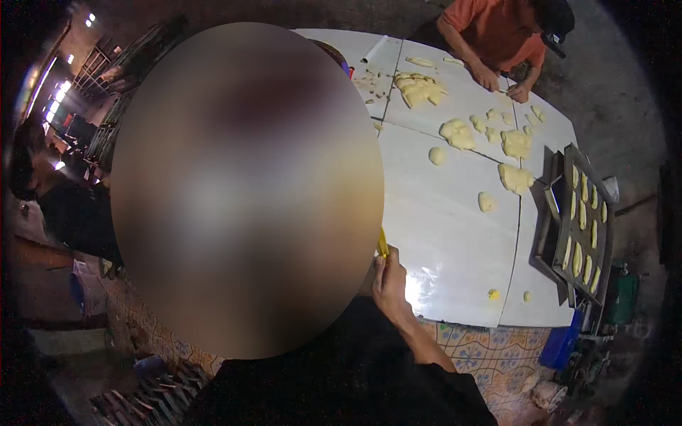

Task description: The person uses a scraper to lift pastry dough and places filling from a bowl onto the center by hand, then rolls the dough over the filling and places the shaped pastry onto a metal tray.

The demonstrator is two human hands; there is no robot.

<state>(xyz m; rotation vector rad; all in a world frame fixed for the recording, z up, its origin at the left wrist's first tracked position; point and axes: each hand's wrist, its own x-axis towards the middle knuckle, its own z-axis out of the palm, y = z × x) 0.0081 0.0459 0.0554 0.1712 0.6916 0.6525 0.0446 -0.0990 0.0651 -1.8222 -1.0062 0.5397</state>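
Observation:
My right hand (391, 281) is by the near edge of the white table (447, 241), its fingers closed round a narrow yellow object (383, 243). A large blurred patch covers part of that object, so I cannot make out its kind. My left hand does not show. To the right of my hand, a small yellow piece of dough (494, 294) and a paler bit (527, 296) lie near the edge. Farther off are a dough lump (486, 202), a larger flattened one (516, 179) and several more pieces.
At the table's right end, a dark baking tray (601, 290) carries several long dough strips, with more metal trays under it. Across the table a co-worker in an orange shirt (490, 28) handles dough. Another person in dark clothing (78, 216) is at far left. Patterned tiles (490, 355) show below the edge.

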